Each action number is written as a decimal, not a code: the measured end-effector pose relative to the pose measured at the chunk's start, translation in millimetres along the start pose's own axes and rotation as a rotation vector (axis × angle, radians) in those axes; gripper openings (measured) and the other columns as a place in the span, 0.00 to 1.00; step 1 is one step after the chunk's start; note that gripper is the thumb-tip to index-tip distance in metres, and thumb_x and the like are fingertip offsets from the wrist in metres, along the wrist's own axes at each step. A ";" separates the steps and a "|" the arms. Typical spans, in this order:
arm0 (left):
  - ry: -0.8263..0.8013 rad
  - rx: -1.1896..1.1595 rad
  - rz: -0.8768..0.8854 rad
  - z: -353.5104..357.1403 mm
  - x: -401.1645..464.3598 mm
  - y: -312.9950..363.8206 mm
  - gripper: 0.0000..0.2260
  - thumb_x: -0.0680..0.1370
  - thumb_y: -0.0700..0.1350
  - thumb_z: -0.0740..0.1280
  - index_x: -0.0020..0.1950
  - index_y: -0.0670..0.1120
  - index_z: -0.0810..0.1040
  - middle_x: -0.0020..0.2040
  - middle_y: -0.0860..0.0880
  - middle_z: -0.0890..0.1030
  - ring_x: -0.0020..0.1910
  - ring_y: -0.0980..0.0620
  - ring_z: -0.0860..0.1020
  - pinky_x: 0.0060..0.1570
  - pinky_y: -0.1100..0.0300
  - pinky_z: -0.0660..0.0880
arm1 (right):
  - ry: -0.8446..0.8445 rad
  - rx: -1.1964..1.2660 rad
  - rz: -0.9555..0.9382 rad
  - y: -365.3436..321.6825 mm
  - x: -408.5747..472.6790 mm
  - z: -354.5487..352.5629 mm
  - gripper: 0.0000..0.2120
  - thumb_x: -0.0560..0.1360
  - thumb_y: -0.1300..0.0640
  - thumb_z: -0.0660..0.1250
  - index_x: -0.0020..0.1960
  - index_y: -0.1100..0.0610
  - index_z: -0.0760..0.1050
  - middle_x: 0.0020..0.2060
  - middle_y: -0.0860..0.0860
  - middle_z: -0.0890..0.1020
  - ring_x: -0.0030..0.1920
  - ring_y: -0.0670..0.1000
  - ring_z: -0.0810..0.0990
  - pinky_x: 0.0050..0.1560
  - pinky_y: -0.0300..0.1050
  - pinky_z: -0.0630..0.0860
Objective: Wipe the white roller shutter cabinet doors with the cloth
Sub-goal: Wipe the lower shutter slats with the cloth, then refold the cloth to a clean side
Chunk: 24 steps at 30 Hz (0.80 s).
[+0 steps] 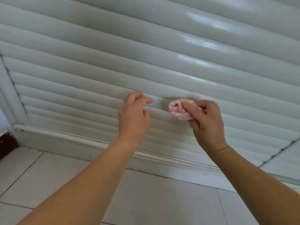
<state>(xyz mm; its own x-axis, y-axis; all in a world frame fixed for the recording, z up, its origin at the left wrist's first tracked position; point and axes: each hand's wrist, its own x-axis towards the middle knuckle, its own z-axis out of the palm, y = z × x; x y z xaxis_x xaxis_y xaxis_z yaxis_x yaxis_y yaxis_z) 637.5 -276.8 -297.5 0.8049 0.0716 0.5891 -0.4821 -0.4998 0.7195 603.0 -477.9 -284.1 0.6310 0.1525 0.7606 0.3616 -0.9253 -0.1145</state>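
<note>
The white roller shutter door point(146, 51) fills most of the head view, its glossy horizontal slats running slightly downhill to the right. My right hand point(206, 122) grips a bunched pink-and-white cloth point(178, 109) and holds it against a lower slat near the middle. My left hand point(133, 116) hovers just left of the cloth with loosely curled fingers, holding nothing, close to the slats. Both forearms reach in from the bottom of the view.
A white bottom rail point(97, 148) runs below the shutter. Light floor tiles point(146, 200) lie under my arms. A vertical frame point(11, 95) edges the shutter on the left, with a dark brown patch point(6, 145) beside it. Another seam point(279, 151) shows at lower right.
</note>
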 end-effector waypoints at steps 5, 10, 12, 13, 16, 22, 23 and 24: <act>-0.014 -0.006 0.149 10.2 17.5 63.4 0.19 0.66 0.36 0.58 0.52 0.45 0.81 0.60 0.41 0.74 0.60 0.42 0.73 0.58 0.42 0.71 | 0.112 -0.029 -0.077 12.4 20.5 -36.7 0.17 0.74 0.56 0.61 0.60 0.54 0.79 0.52 0.51 0.71 0.50 0.55 0.70 0.47 0.41 0.68; 0.089 0.000 0.355 17.3 49.1 119.3 0.18 0.68 0.38 0.57 0.53 0.45 0.80 0.60 0.41 0.74 0.59 0.45 0.72 0.59 0.46 0.70 | 0.291 0.071 0.014 27.4 48.2 -75.4 0.17 0.76 0.58 0.60 0.64 0.49 0.71 0.53 0.50 0.70 0.52 0.52 0.71 0.52 0.37 0.69; 0.148 0.016 0.412 20.9 63.9 144.7 0.18 0.68 0.38 0.57 0.53 0.45 0.80 0.59 0.42 0.75 0.56 0.48 0.70 0.57 0.53 0.65 | 0.317 0.150 0.090 36.7 67.2 -93.8 0.14 0.78 0.57 0.59 0.62 0.54 0.74 0.49 0.52 0.74 0.50 0.54 0.74 0.49 0.37 0.70; 0.183 0.032 0.441 20.9 66.9 154.4 0.19 0.67 0.37 0.56 0.53 0.45 0.80 0.58 0.42 0.76 0.54 0.49 0.70 0.55 0.54 0.64 | 0.324 0.220 0.145 36.2 74.5 -102.6 0.14 0.79 0.54 0.58 0.61 0.57 0.75 0.46 0.53 0.75 0.47 0.56 0.76 0.46 0.40 0.71; 0.248 0.010 0.437 22.1 92.5 192.8 0.20 0.67 0.36 0.56 0.55 0.44 0.79 0.56 0.43 0.76 0.52 0.48 0.70 0.52 0.55 0.65 | 0.413 0.437 0.392 28.1 107.6 -134.7 0.12 0.79 0.48 0.58 0.61 0.45 0.73 0.46 0.47 0.79 0.44 0.55 0.79 0.40 0.48 0.76; 0.123 0.019 0.387 -2.8 160.1 273.3 0.20 0.68 0.36 0.56 0.57 0.47 0.76 0.53 0.46 0.77 0.51 0.47 0.73 0.51 0.56 0.65 | 0.436 0.657 0.721 -2.0 178.7 -203.4 0.03 0.77 0.54 0.62 0.46 0.48 0.74 0.33 0.42 0.77 0.33 0.41 0.74 0.33 0.32 0.70; 0.101 0.015 0.397 -9.6 170.0 289.4 0.19 0.68 0.36 0.57 0.55 0.47 0.77 0.52 0.46 0.78 0.50 0.47 0.73 0.50 0.56 0.65 | 0.434 0.678 0.775 -6.8 192.7 -217.4 0.04 0.78 0.52 0.63 0.44 0.48 0.74 0.32 0.43 0.77 0.32 0.41 0.74 0.32 0.32 0.70; 0.089 0.012 0.403 -15.6 173.3 301.2 0.18 0.69 0.36 0.57 0.54 0.46 0.79 0.50 0.47 0.78 0.49 0.48 0.74 0.49 0.56 0.66 | 0.424 0.693 0.811 -13.7 202.2 -227.9 0.04 0.77 0.51 0.63 0.44 0.48 0.74 0.31 0.44 0.77 0.32 0.41 0.74 0.31 0.32 0.69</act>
<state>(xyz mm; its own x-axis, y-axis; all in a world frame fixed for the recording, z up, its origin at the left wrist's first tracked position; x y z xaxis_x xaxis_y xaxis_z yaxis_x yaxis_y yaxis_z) 626.4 -401.5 27.1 0.5192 -0.0575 0.8527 -0.7479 -0.5135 0.4208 569.3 -513.5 16.9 0.6162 -0.6521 0.4416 0.3373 -0.2882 -0.8962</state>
